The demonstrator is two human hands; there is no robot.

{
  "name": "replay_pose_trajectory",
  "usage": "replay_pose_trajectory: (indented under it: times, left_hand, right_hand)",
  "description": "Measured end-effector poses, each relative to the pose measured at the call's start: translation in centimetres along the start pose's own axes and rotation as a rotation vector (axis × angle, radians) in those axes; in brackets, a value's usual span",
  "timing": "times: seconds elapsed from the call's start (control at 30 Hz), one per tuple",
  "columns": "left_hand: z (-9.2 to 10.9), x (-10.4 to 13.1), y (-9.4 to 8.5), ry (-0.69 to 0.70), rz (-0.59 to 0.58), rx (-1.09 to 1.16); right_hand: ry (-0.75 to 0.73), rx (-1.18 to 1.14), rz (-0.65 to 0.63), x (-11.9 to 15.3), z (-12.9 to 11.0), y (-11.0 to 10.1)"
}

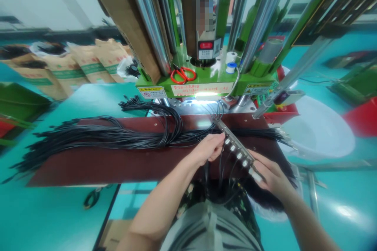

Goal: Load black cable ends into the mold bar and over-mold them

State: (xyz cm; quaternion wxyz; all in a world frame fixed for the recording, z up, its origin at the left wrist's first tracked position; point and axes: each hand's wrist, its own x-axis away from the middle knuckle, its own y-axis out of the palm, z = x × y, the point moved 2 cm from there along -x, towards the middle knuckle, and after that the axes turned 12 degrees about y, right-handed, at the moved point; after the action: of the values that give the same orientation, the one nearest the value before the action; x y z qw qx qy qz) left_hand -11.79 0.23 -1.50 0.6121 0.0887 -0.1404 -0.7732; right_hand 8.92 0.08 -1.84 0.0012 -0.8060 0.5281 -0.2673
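A long metal fixture bar [235, 141] is tilted over the front of the brown bench, with several white connectors in a row along it and black cables hanging below. My right hand [269, 174] grips its lower right end, thumb and fingers around it. Closed at the bar's upper left part is my left hand [209, 148], its fingertips pinched against the row; what they pinch is too small to make out. Behind the bar, a thick bundle of black cables [118, 135] lies across the brown bench board [97, 168].
A green press machine [182, 88] with steel columns stands directly ahead, its work area lit. Red-handled scissors [183, 75] and a blue-and-white spool [231, 67] rest on it. A white tub [321, 133] is at right; paper sacks [67, 66] stand at back left.
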Motion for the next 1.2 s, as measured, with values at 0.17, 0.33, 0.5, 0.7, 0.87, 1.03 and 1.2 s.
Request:
replay_pose_trajectory:
  times: [0.17, 0.33, 0.5, 0.7, 0.87, 1.03, 1.2]
  left_hand:
    - [0.3, 0.0, -0.5, -0.03, -0.023, 0.002]
    - [0.3, -0.3, -0.4, -0.032, -0.004, -0.054]
    - [1.1, -0.6, -0.2, 0.097, -0.032, -0.278]
    - [1.1, 0.7, 0.6, 0.51, -0.29, -1.492]
    - [0.0, -0.9, 0.7, 0.539, -0.184, -1.809]
    - [-0.1, -3.8, 0.5, 0.497, 0.069, -1.753]
    - [0.5, -4.5, 0.5, 0.461, 0.075, -1.767]
  right_hand:
    - [-0.161, 0.091, -0.022, -0.1, -0.3, 0.0]
    - [-0.285, 0.158, -0.021, -0.2, -0.4, 0.2]
    - [-0.13, -0.045, 0.068, 0.5, 0.8, -0.2]
    - [0.128, -0.311, 0.147, 2.5, 3.2, -1.8]
    - [0.184, -0.361, 0.173, 3.7, 3.5, -2.6]
    - [0.184, -0.251, 0.154, 2.8, 2.6, -3.5]
    - [-0.193, 0.288, 0.101, -0.3, -0.7, -6.4]
